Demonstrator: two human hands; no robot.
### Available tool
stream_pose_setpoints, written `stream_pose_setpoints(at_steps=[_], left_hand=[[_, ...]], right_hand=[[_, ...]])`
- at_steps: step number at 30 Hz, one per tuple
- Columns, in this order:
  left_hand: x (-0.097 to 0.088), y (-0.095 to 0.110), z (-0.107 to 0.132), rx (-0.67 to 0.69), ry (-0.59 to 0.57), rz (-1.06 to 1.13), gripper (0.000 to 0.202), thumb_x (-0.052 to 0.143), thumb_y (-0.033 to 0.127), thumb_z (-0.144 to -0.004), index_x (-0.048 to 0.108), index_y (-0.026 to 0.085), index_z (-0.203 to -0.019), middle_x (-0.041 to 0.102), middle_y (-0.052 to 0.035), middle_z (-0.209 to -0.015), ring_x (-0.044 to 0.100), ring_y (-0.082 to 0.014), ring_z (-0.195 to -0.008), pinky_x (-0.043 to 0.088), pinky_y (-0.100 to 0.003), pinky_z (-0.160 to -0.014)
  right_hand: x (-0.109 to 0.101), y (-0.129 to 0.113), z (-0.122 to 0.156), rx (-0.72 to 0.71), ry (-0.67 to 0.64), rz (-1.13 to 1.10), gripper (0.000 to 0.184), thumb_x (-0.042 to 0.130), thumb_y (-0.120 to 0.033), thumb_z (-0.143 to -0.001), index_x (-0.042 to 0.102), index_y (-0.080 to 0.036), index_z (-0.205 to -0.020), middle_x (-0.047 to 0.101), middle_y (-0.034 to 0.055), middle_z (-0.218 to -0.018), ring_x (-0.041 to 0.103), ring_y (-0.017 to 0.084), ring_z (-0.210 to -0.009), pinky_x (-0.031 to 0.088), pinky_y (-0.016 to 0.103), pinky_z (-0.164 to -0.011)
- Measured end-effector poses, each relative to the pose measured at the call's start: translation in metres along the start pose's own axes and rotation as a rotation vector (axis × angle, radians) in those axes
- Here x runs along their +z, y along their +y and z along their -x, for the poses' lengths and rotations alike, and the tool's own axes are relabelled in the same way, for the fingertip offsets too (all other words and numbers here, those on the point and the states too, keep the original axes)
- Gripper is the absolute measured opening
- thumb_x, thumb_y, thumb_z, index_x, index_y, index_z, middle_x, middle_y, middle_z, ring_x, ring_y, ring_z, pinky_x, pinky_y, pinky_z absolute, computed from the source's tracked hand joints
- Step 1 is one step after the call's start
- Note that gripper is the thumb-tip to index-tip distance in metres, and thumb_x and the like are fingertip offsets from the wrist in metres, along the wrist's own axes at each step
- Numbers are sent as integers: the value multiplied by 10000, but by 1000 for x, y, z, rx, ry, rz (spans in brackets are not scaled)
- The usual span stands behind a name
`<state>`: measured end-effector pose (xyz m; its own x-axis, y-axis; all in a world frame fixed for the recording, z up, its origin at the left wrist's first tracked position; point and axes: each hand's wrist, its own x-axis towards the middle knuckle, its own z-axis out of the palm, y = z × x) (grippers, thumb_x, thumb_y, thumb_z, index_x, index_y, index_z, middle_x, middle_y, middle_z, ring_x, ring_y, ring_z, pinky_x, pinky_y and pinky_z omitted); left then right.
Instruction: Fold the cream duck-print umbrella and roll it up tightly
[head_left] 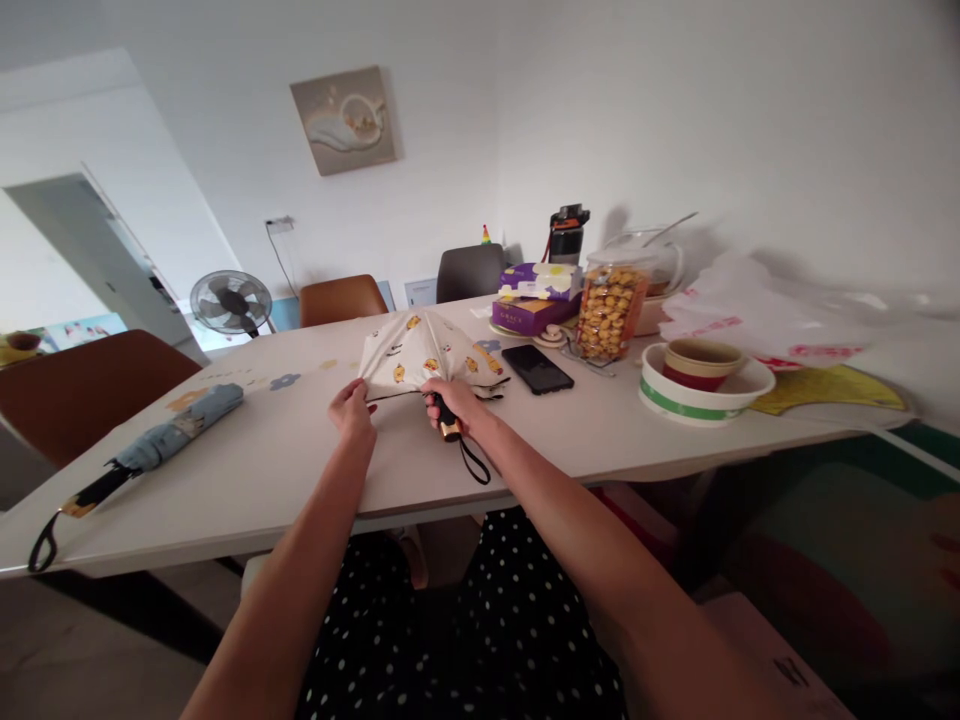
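Note:
A cream umbrella [420, 355] printed with small yellow figures lies on the table in front of me, its canopy loosely folded and partly fanned out. My right hand [454, 402] is wrapped round its black handle, and a black wrist strap hangs toward the table's front edge. At the canopy's left edge, my left hand [352, 408] pinches the fabric between thumb and fingers. Off to the left rests a second umbrella [169, 435], blue-grey and rolled up, its black handle and strap pointing toward the near left corner.
Right of the cream umbrella are a black phone [538, 369], purple tissue boxes [529, 315], a snack jar [611, 310], a white-and-green bowl [705, 405] holding a paper cup [701, 365], and a plastic bag [757, 310]. Chairs [345, 300] and a fan [231, 302] stand beyond the table [300, 480].

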<state>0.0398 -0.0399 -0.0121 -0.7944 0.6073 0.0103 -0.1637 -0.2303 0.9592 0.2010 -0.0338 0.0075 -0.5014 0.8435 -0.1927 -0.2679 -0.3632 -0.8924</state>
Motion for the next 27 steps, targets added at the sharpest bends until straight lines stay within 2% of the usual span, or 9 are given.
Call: stream_pose_setpoints(at_steps=[4, 6, 8, 10, 11, 14, 19, 23, 27], left_hand=[[0, -2, -3, 1, -19, -146, 183, 566, 148, -621, 613, 150, -799, 554, -23, -740, 542, -129, -648, 462, -285, -619], [-1, -1, -4, 162, 21, -298, 245, 534, 96, -615, 615, 166, -835, 567, -45, -820, 567, -178, -806, 457, -339, -749], [2, 1, -3, 416, 44, -415, 299, 501, 68, -633, 617, 189, -881, 576, -67, -943, 534, -212, -982, 414, -366, -869], [10, 4, 3, 595, -64, -425, 301, 487, 97, -691, 607, 208, -944, 577, -75, -1047, 503, -210, -1062, 396, -351, -908], [16, 6, 7, 612, -160, -406, 285, 497, 132, -721, 598, 211, -975, 581, -76, -1067, 507, -204, -1064, 404, -335, -900], [38, 9, 19, 442, -397, -363, 290, 597, 292, -732, 580, 190, -1003, 615, -86, -1003, 551, -205, -1004, 443, -309, -843], [69, 20, 22, 67, -489, -274, 323, 673, 379, -667, 602, 117, -842, 639, -107, -778, 617, -234, -819, 501, -329, -706], [74, 34, 13, -150, -523, -65, 305, 698, 310, -637, 611, 98, -839, 650, -112, -750, 637, -233, -747, 532, -341, -684], [71, 43, 9, -290, -682, 154, 325, 677, 240, -634, 615, 96, -919, 663, -109, -787, 641, -224, -756, 540, -348, -732]], right_hand=[[2, 1, 1, 24, 24, 50, 237, 519, -182, -772, 408, -165, -564, 396, -48, -399, 400, 74, -324, 378, 191, -313], [4, 3, 0, -2, 63, 112, 232, 532, -193, -757, 411, -170, -560, 401, -43, -389, 407, 84, -315, 378, 200, -309], [5, 6, -2, -43, 132, 192, 218, 553, -196, -732, 417, -176, -563, 412, -36, -388, 420, 98, -310, 374, 211, -301], [6, 9, -3, -78, 189, 273, 199, 572, -190, -705, 425, -181, -572, 418, -30, -387, 441, 117, -315, 373, 222, -294], [7, 10, -3, -97, 200, 303, 184, 577, -187, -694, 432, -181, -582, 423, -28, -392, 451, 125, -319, 375, 227, -292], [8, 14, -2, -176, 164, 359, 119, 572, -182, -677, 465, -173, -625, 448, -25, -429, 470, 132, -321, 374, 230, -285], [8, 18, -2, -266, 91, 450, 76, 538, -142, -646, 465, -162, -636, 457, -21, -436, 476, 135, -312, 341, 216, -266], [7, 19, -4, -259, 17, 410, 106, 538, -179, -659, 437, -169, -629, 463, -21, -417, 477, 132, -315, 361, 211, -269], [8, 18, -2, -277, -125, 320, 151, 549, -211, -676, 430, -169, -594, 446, -36, -406, 455, 114, -306, 377, 210, -269]])
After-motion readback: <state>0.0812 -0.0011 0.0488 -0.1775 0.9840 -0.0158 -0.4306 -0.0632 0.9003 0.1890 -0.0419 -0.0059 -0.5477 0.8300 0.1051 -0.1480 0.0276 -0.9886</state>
